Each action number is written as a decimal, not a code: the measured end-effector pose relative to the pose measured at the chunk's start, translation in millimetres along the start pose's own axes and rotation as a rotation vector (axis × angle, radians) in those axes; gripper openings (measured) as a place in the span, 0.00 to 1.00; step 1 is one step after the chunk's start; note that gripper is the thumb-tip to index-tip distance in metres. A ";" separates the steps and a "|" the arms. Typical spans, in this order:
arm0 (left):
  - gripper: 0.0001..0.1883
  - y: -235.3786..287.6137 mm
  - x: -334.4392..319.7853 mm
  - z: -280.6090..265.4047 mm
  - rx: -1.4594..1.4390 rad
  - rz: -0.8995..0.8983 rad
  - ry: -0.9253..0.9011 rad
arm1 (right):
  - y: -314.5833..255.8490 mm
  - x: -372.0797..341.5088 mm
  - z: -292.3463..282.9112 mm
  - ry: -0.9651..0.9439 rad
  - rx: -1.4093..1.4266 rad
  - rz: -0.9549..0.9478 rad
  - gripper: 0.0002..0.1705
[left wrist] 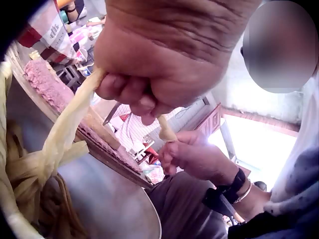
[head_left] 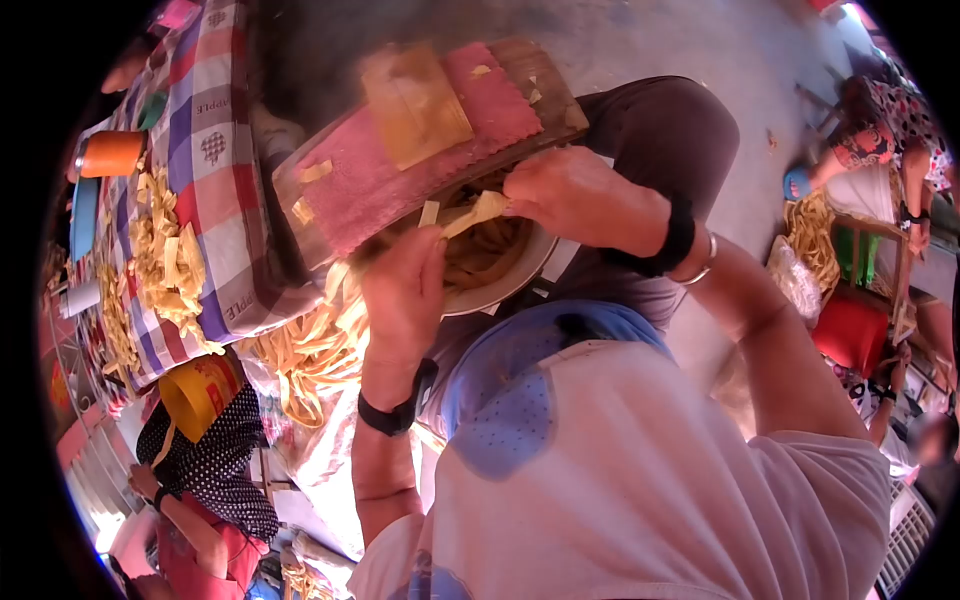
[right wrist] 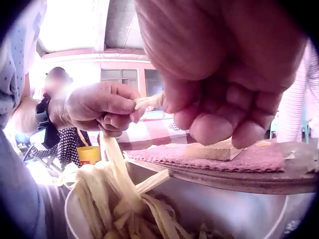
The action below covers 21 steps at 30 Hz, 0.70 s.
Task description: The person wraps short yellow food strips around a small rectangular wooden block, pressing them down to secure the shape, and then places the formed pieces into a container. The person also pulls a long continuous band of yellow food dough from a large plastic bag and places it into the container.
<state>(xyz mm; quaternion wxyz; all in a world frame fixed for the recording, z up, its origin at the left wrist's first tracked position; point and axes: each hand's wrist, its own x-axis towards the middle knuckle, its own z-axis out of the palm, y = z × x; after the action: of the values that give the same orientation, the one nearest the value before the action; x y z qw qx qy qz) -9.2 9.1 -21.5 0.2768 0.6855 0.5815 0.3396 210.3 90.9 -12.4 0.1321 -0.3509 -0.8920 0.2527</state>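
Observation:
A pale yellow flat strip (head_left: pixel 477 213), narrow and twisted in places, stretches between the two hands. My left hand (head_left: pixel 405 285) grips it with curled fingers, and a long tail (left wrist: pixel 70 124) drops from that fist toward the basin. At the other end my right hand (head_left: pixel 585 195) pinches the strip between thumb and fingers. Both hands are above the white basin (right wrist: pixel 276 221), where more yellow strips (right wrist: pixel 127 206) lie heaped and some hang over the rim. In the right wrist view, the right hand's curled fingers partly hide its grip.
Across the basin's far side lies a wooden board (head_left: pixel 555 95) with a pink cloth (head_left: pixel 370 200) and a flat wooden block (head_left: pixel 415 105). To the left stands a checked-cloth table (head_left: pixel 215 110) bearing strips and an orange cup (head_left: pixel 112 154). Other people sit on both sides.

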 end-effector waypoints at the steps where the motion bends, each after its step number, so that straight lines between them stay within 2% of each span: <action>1: 0.05 -0.6 -0.5 -1.7 -0.004 0.004 -0.014 | 3.0 0.9 -1.7 -0.036 -0.048 -0.077 0.08; 2: 0.05 -4.3 -3.5 -4.1 -0.002 -0.005 -0.011 | 5.3 0.2 -3.3 -0.075 -0.092 -0.152 0.07; 6: 0.05 -9.8 -6.4 -13.9 -0.019 -0.053 -0.092 | 11.6 1.1 -17.7 -0.178 -0.027 -0.135 0.10; 8: 0.05 -3.4 -0.8 -18.5 -0.035 -0.073 -0.093 | 5.6 10.2 -22.4 0.204 0.118 -0.183 0.16; 9: 0.05 -2.0 1.9 -19.0 -0.034 -0.068 -0.092 | 2.4 14.7 -21.0 0.208 0.114 -0.184 0.16; 11: 0.05 3.7 9.0 -20.1 -0.060 -0.019 -0.161 | -11.6 23.8 -21.1 0.108 0.393 -0.198 0.21; 12: 0.06 15.1 12.5 -25.7 -0.057 -0.033 -0.177 | -20.9 24.2 -36.2 -0.237 0.469 0.032 0.16; 15: 0.06 46.1 17.3 -62.6 -0.055 0.027 -0.196 | -21.9 25.0 -47.8 -0.198 0.560 -0.058 0.11; 17: 0.07 46.7 20.3 -72.6 -0.045 0.069 -0.165 | -30.3 30.3 -58.6 -0.171 0.582 -0.106 0.08; 19: 0.07 28.8 44.1 -78.8 -0.050 -0.065 -0.072 | -26.5 41.2 -58.1 -0.041 0.547 0.083 0.08; 20: 0.08 10.3 58.5 -74.4 -0.112 -0.120 -0.038 | -11.2 50.9 -40.3 0.056 0.511 0.083 0.08; 21: 0.08 -12.2 72.9 -64.9 -0.175 -0.176 -0.004 | -1.3 60.0 -27.3 0.062 0.505 0.074 0.08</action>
<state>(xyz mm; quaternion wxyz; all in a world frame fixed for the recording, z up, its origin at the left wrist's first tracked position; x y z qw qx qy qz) -60.9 82.0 19.5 0.3654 0.6057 0.6069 0.3623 177.7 141.5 14.6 0.2334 -0.3465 -0.7827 0.4614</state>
